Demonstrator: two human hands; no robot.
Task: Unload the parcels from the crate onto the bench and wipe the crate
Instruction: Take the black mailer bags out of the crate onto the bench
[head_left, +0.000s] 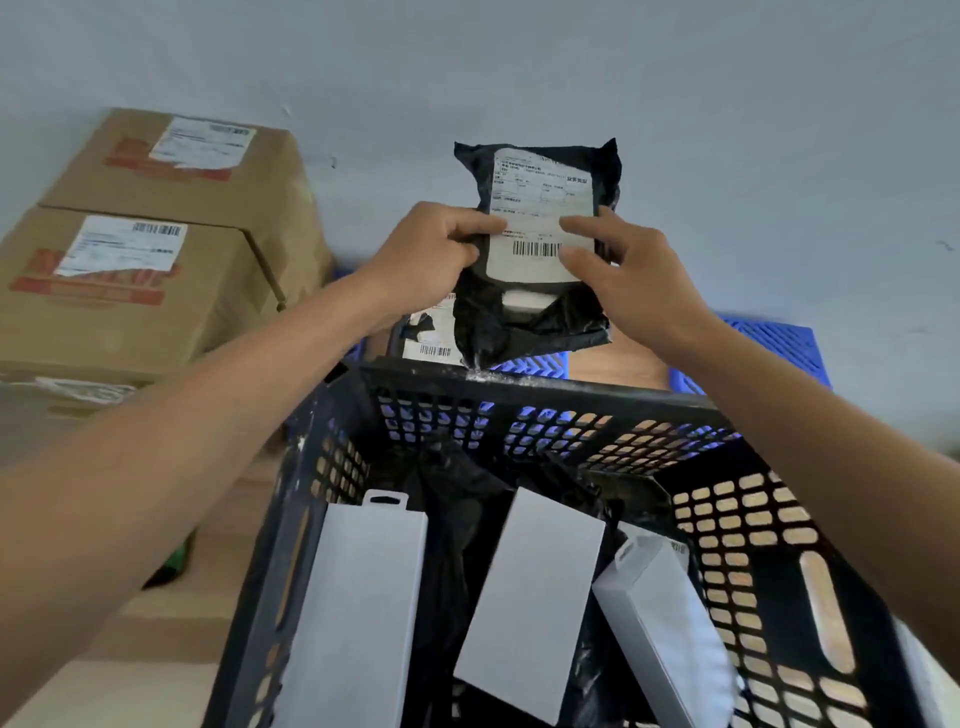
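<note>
A black plastic mailer parcel (535, 312) with a white shipping label is held up above the far rim of the black perforated crate (545, 395). My left hand (431, 249) grips its left edge and my right hand (623, 270) pinches its right side, thumb on the label. Inside the crate lie three white boxes: a left box (358, 613), a middle box (535, 597) and a right box (660, 639), on top of black bags (452, 467). Another labelled parcel (431, 338) lies just beyond the crate, partly hidden.
Two taped cardboard boxes (140, 260) with labels are stacked at the left. A blue plastic crate (769, 348) sits behind the black crate at the right. A brown wooden surface (171, 623) shows to the left. A pale wall fills the background.
</note>
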